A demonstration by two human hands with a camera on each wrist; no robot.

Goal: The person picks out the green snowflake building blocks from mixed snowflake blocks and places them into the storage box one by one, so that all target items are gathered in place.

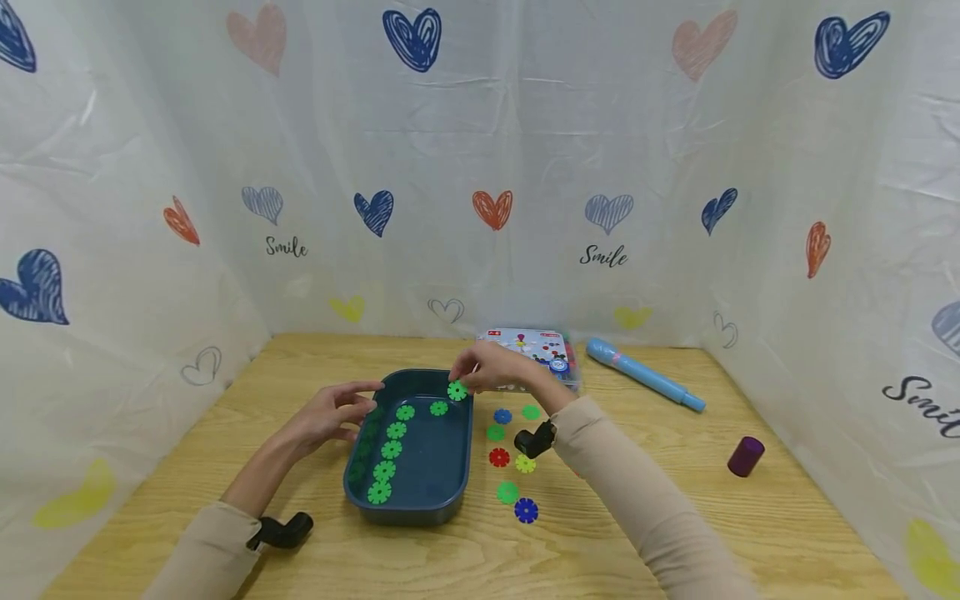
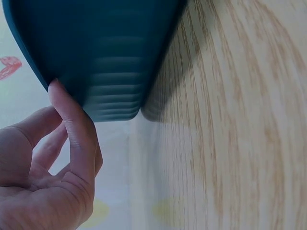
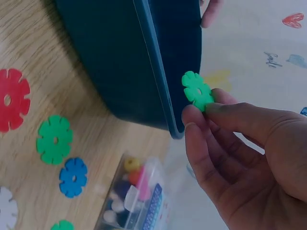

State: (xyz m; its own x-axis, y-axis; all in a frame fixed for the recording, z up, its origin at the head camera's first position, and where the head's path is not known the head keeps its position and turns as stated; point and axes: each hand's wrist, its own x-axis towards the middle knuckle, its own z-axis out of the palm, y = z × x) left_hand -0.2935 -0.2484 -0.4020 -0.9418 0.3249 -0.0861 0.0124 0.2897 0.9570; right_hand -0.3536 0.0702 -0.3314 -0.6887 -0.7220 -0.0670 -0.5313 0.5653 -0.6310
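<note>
My right hand (image 1: 487, 367) pinches a green notched flower disc (image 3: 197, 91) between thumb and fingers, over the far right corner of the dark blue tray (image 1: 467, 467). At the tray's left side is my left hand (image 1: 326, 421), its fingers loosely extended and a fingertip (image 2: 57, 91) against the rim. Inside the tray, several green discs (image 1: 391, 449) form a line along the left side. One more green disc (image 1: 438, 408) lies near the far end, between that line and the held disc.
Right of the tray lie loose discs, among them a red one (image 1: 499, 457), a yellow one (image 1: 526, 463) and a dark blue one (image 1: 527, 511). A clear box with a printed lid (image 1: 525, 340) stands behind. Farther right are a light blue tube (image 1: 645, 375) and a purple cylinder (image 1: 746, 457).
</note>
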